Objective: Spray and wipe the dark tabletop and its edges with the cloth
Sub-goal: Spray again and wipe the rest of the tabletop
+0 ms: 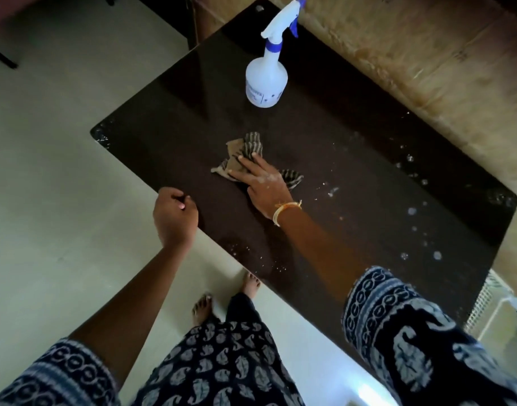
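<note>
Glossy dark tabletop (169, 136), smooth and rectangular with rounded corners, carries scattered droplets toward its right side and along the near edge. Near the middle lies a crumpled cloth (247, 149), soft and bunched, part plain tan and part striped dark and light. The right hand (261, 181) lies flat on top of it, fingers straight and close together, palm pressing the fabric to the surface; a thread band (282, 212) in yellow and white circles that wrist. The left hand (173, 216) sits at the table's near edge with its fingers curled inward; whether it clutches the edge or simply rests there closed cannot be told. Toward the far side stands a spray bottle (266, 80), upright, a rounded translucent white plastic body narrowing to a blue collar, a white trigger head and a blue nozzle tip; its fill level cannot be made out. Sleeves and clothing are a dark fabric printed with pale paisley shapes. Below the table a pale smooth floor (46, 171) shows, with bare feet (203, 307) on it.
</note>
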`<state>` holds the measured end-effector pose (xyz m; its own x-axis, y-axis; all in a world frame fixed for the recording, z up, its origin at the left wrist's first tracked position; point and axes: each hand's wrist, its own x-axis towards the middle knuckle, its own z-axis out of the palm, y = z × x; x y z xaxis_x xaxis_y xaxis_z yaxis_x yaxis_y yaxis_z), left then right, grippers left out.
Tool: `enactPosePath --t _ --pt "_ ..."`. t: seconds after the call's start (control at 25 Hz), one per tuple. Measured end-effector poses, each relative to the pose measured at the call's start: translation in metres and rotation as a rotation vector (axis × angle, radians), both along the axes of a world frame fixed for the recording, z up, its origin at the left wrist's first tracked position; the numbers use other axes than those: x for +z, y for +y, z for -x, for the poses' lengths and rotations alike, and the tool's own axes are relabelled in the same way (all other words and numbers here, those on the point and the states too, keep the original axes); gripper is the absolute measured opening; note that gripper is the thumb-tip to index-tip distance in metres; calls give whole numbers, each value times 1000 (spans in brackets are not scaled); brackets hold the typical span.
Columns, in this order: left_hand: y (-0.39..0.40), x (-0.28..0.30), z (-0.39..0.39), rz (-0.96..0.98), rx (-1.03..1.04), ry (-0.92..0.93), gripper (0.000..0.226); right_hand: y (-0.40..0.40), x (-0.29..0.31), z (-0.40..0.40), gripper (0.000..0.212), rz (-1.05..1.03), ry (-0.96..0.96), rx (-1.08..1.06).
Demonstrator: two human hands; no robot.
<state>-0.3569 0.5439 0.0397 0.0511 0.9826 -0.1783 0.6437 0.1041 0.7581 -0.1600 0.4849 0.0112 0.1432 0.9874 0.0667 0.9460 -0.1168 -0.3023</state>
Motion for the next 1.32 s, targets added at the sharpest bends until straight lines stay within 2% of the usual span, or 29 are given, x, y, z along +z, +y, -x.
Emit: enactPosePath --t 0.08,0.16,0.32,0.44,0.56,0.64,0.68,0.76,0.88,0.96,1.16,1.32 --pt "3 0 -5 166 157 -73 26 -9 0 17 51 6 59 48" --pt "5 -5 0 284 259 -157 30 -15 9 21 52 -9 174 0" --pt "1 -20 2 532 429 -309 33 -25 40 -31 58 -133 427 -427" --pt "-14 -27 -2 622 418 -444 43 -37 61 -109 57 -220 537 -719" --pt "-37 -24 -11 754 489 -718 51 -43 76 -178 53 -188 583 -953" --pt "-47 -28 -18 799 490 -950 58 -48 67 -217 46 -46 585 -1009" --pt "-49 -30 -21 796 467 -1039 62 -50 58 -230 45 70 539 -995" --pt "-50 -37 -22 784 470 -1090 64 -54 39 -238 50 249 377 -897" --pt "-55 -46 -16 775 459 -1040 65 -60 14 -219 56 207 78 -714" --pt "-56 -48 -12 757 402 -1049 65 -59 10 -195 60 165 -32 -577" --pt "-54 -47 -8 794 374 -1098 64 -22 13 -93 67 134 -31 -318" --pt "-55 -35 2 850 375 -1070 55 -11 11 17 61 71 49 18"
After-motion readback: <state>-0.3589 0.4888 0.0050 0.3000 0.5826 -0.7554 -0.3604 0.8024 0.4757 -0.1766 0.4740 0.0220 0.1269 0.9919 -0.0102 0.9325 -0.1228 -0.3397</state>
